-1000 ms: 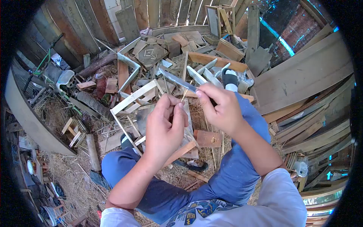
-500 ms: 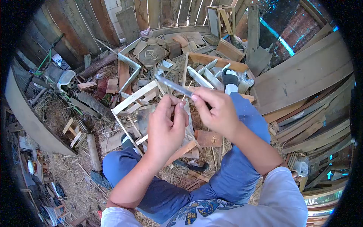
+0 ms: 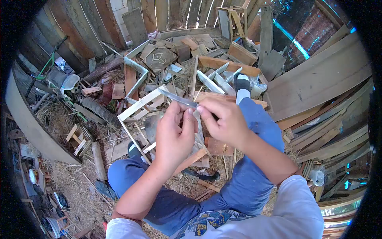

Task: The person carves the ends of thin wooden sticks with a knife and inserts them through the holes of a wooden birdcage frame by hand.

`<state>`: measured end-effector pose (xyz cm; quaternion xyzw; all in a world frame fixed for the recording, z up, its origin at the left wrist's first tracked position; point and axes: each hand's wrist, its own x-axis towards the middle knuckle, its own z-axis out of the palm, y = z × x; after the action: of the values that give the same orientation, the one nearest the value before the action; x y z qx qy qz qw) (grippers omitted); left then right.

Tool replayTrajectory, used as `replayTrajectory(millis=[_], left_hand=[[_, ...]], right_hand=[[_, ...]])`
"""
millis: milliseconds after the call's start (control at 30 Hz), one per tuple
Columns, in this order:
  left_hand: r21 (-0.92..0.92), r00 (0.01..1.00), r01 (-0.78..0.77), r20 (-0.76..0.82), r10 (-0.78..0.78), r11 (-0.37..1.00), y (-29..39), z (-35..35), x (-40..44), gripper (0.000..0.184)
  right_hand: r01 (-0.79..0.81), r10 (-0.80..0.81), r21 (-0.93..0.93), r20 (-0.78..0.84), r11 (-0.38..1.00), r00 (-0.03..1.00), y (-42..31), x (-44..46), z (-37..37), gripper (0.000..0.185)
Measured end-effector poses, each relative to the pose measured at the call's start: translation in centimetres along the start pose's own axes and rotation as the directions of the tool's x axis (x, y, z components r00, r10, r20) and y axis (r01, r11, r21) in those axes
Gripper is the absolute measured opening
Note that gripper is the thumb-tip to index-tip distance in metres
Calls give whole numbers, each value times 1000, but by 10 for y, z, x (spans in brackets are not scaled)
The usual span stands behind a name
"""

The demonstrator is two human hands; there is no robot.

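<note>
Right hand (image 3: 223,122) around a knife (image 3: 177,98); left hand (image 3: 175,130) tight on a thin stick (image 3: 196,96), mostly hidden.

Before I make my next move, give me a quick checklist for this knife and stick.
1. Knife gripped in right hand: ok.
2. Stick pinched in left hand: ok, though mostly hidden.
3. Left fingers well clear of the blade: not ok, they look very close.
4. Edge touching the stick: cannot tell.
5. Blade tip pointing away from knees: ok, it points forward and left.
</note>
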<state>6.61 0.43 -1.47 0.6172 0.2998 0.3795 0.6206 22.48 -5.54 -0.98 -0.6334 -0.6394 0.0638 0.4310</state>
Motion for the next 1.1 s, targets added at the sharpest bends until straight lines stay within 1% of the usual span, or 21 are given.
replayTrajectory(millis=[33, 67, 100, 167, 200, 233, 300, 333, 367, 433, 467, 533, 600, 667, 700, 767, 800, 833, 900, 1033, 1100], left_hand=[[4, 1000, -2, -6, 2, 1000, -1, 0, 1, 9], [6, 1000, -1, -6, 1, 1000, 0, -1, 1, 9], [3, 1000, 14, 10, -14, 1000, 3, -2, 0, 7], [-1, 999, 31, 25, -31, 1000, 7, -2, -3, 7], [8, 999, 47, 28, -47, 999, 9, -2, -4, 6], [18, 998, 61, 32, -61, 998, 10, -2, -4, 6], [16, 998, 52, 23, -52, 999, 9, -1, -2, 6], [16, 999, 49, 14, -49, 999, 8, -2, -2, 5], [19, 998, 53, 14, -54, 998, 9, -3, -2, 5], [10, 999, 35, 32, -35, 999, 12, -3, -3, 5], [8, 999, 33, 32, -33, 999, 12, -3, -4, 5], [57, 997, 66, 38, -68, 996, 10, -5, -4, 4], [43, 998, 49, 35, -51, 998, 10, -4, -3, 4], [30, 999, 34, 34, -35, 999, 10, -5, -4, 4], [24, 999, 42, 30, -43, 999, 9, -4, -5, 5], [17, 998, 49, 26, -49, 999, 8, -3, -3, 5], [26, 999, 45, 21, -45, 999, 7, -4, -2, 5], [38, 999, 40, 18, -41, 998, 6, -4, -2, 5], [31, 999, 45, 14, -45, 998, 8, -2, -3, 5], [22, 999, 42, 9, -42, 999, 5, -1, 0, 5], [19, 999, 39, 18, -40, 999, 9, -2, -3, 5]], right_hand=[[35, -35, 19, 20, 999, 999, -1, -1, 2, 9], [71, -70, -23, 11, 997, 997, 1, 3, -1, 9], [67, -67, -20, 12, 998, 998, 2, 5, -3, 9], [-79, 79, 11, -43, 997, 996, 2, 8, -7, 12], [-128, 128, 11, 6, 992, 992, -2, 5, -7, 13], [-126, 126, 9, 3, 992, 992, -2, 3, -5, 13], [41, -41, 11, 17, 999, 999, 0, 1, 2, 12], [-1, 1, 8, 31, 1000, 1000, -1, 2, -1, 10], [-6, 5, 12, 32, 1000, 999, -1, 3, -2, 10], [-126, 126, 0, 26, 992, 992, -1, 5, -6, 10], [-4, 4, 11, -45, 1000, 999, 1, 5, 0, 12], [1, -1, 12, -26, 1000, 1000, 1, 6, -3, 12], [1, -1, 23, -3, 1000, 1000, 0, 5, -4, 13], [-64, 64, 11, 21, 998, 998, -1, 4, -5, 13], [-64, 64, 10, 20, 998, 998, -2, 2, -4, 13], [-11, 12, -11, 66, 1000, 998, -3, -2, 0, 14], [-28, 29, -11, 68, 1000, 997, -2, 0, -2, 15], [-28, 28, -7, 68, 1000, 997, -1, 2, -2, 15], [-28, 28, -5, 6, 1000, 1000, 2, 3, -1, 15], [27, -27, -1, 21, 1000, 999, -1, 0, 0, 13], [-68, 67, -49, -37, 996, 997, 1, 7, -7, 10]])
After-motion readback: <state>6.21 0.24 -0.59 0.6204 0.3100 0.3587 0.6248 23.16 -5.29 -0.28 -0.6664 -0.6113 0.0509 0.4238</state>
